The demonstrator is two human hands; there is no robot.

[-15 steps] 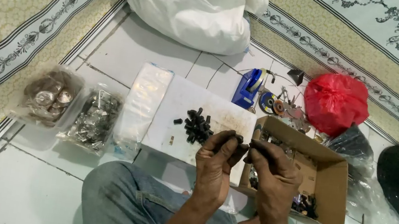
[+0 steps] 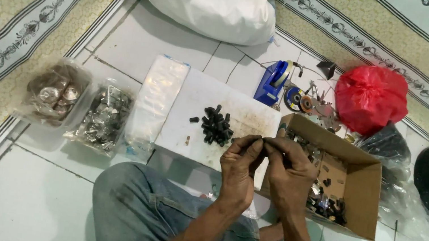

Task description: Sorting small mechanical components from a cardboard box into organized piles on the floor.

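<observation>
so both my hands have barely budged since a moment ago, left hand (image 2: 239, 167) and right hand (image 2: 289, 175) still pinched fingertip to fingertip on some tiny part I can't make out, above the white board (image 2: 198, 112) beside the cardboard box (image 2: 361, 189).

Floor (image 2: 159, 37): pale square tiles, grey grout lines. Patterned carpets (image 2: 7, 19) in beige and light blue border it on both sides. Even light.
</observation>
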